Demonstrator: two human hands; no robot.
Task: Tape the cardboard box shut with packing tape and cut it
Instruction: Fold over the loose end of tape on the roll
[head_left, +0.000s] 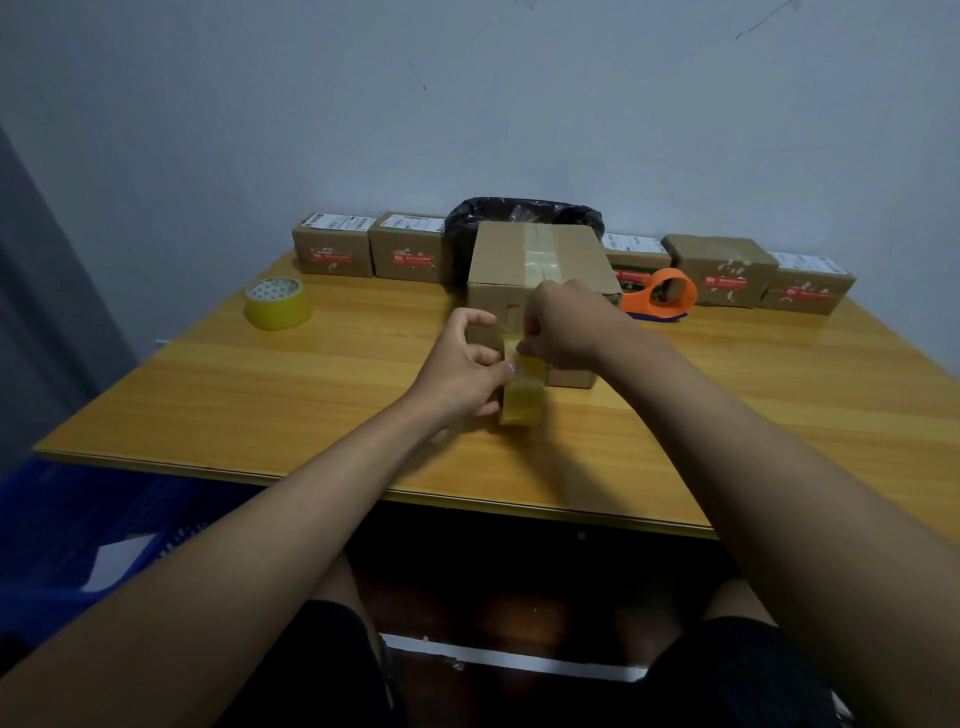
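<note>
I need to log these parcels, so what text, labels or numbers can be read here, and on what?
None can be read.
White shipping labels on the small boxes at the back: print too small.
Red stickers on their fronts: white marks, blurred.
Spare tape roll: patterned core, no legible words.
Cardboard box: red mark, mostly hidden by the hands.

Cardboard box (540, 270) sits mid-table (260, 384), clear tape already along its top seam. Left hand (462, 364) grips a tape roll (522, 397) on edge just in front of the box. Right hand (566, 325) pinches the tape end at the box's near face. Second tape roll (278, 303) lies flat, far left. Orange tape dispenser (662, 297) just right of the box. Row of small labelled boxes (408, 247) along the wall, black bin bag (524, 213) behind the main box. Blue crate (78, 530) below the table, left.
</note>
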